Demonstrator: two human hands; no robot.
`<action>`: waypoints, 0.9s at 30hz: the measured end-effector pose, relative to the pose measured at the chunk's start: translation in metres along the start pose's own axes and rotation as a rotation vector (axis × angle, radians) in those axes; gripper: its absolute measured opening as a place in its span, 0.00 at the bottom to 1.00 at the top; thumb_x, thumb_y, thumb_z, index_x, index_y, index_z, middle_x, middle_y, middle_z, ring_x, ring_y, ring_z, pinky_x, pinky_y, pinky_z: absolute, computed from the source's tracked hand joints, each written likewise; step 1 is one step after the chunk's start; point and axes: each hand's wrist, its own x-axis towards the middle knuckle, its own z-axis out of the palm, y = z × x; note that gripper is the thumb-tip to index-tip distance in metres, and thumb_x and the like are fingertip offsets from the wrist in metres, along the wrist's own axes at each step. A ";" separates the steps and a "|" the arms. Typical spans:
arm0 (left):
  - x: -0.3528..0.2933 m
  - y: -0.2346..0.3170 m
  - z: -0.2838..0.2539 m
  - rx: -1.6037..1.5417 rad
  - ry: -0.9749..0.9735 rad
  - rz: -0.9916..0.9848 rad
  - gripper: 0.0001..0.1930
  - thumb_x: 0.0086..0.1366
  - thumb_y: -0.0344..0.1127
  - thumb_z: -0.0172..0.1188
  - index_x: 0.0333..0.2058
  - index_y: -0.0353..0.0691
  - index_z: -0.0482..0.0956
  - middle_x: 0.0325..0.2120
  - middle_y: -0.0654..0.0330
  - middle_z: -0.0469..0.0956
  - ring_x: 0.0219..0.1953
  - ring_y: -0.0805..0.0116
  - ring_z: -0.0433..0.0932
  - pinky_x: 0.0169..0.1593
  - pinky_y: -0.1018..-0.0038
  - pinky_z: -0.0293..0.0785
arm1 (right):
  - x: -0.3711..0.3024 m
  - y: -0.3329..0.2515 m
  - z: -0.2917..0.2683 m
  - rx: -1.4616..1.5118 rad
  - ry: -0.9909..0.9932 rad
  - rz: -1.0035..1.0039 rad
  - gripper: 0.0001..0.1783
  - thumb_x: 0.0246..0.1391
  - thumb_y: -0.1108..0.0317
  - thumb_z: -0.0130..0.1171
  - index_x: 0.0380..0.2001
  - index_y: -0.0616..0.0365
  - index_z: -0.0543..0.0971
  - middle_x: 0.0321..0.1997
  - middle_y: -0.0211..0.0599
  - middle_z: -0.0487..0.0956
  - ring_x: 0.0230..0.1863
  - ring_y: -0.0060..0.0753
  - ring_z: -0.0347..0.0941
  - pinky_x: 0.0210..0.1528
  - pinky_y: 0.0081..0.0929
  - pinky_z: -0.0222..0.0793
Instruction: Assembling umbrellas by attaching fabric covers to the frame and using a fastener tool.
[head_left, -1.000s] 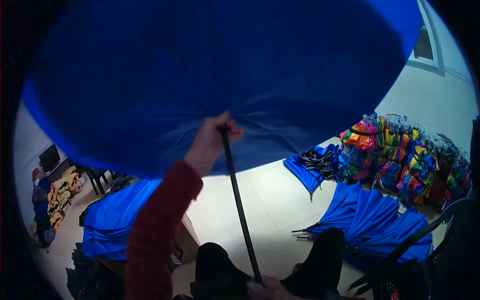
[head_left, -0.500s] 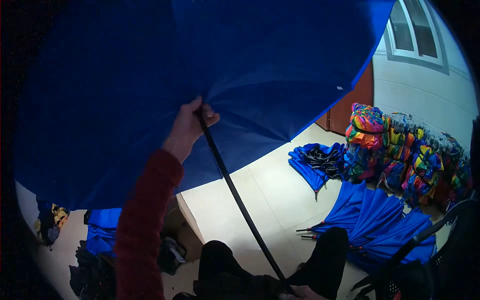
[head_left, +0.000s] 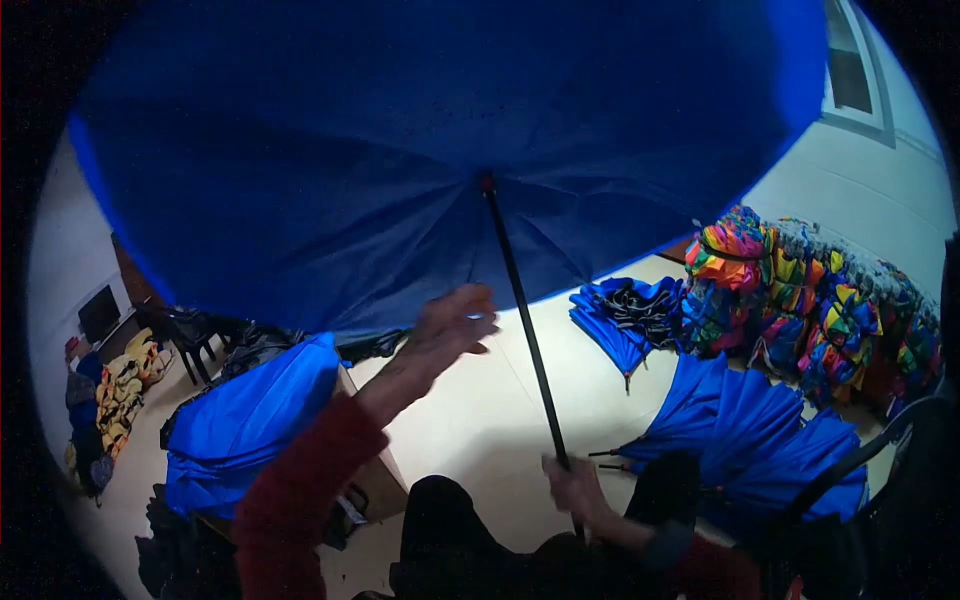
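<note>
A large open blue umbrella (head_left: 400, 120) fills the upper view, its canopy spread wide. The dark shaft (head_left: 527, 320) runs down from a small red piece at the canopy's middle toward my lap. Low on this shaft, my right hand (head_left: 580, 492) has its fingers wrapped round it. My left hand (head_left: 452, 325) hovers beside the shaft, below the canopy, with nothing in it; its fingers are apart and slightly blurred. The lower end of the shaft is hidden behind my right hand and dark clothing.
Folded blue umbrellas (head_left: 745, 430) lie on the floor at right, with another blue bundle (head_left: 630, 315) behind them. Multicoloured bundles (head_left: 790, 290) are piled along the wall. Blue fabric (head_left: 260, 420) covers a box (head_left: 385, 490) at left. Yellowish bundles (head_left: 130, 385) lie farther left.
My left hand has let go of the shaft near the canopy and moved down. My right hand has come up into view on the shaft. The canopy has lifted and shifted right.
</note>
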 end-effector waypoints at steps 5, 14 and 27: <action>-0.044 0.010 -0.053 0.337 0.409 0.328 0.13 0.59 0.31 0.54 0.44 0.38 0.71 0.35 0.59 0.73 0.39 0.71 0.71 0.42 0.76 0.68 | 0.089 0.056 0.012 0.187 0.090 -0.017 0.22 0.56 0.54 0.50 0.15 0.57 0.66 0.08 0.23 0.61 0.10 0.17 0.58 0.12 0.22 0.53; -0.076 0.000 -0.081 0.339 0.712 0.442 0.13 0.60 0.29 0.51 0.44 0.35 0.70 0.39 0.59 0.72 0.43 0.71 0.70 0.47 0.76 0.65 | 0.038 0.191 0.030 -0.921 -0.733 0.085 0.13 0.53 0.61 0.50 0.33 0.62 0.74 0.38 0.50 0.74 0.38 0.49 0.71 0.38 0.39 0.67; -0.005 -0.118 -0.077 0.901 0.395 0.494 0.20 0.58 0.31 0.54 0.48 0.33 0.65 0.46 0.49 0.68 0.50 0.54 0.66 0.54 0.68 0.60 | -0.022 0.053 -0.145 -0.820 -0.161 -0.284 0.09 0.52 0.63 0.51 0.33 0.57 0.70 0.28 0.44 0.71 0.30 0.45 0.71 0.28 0.38 0.67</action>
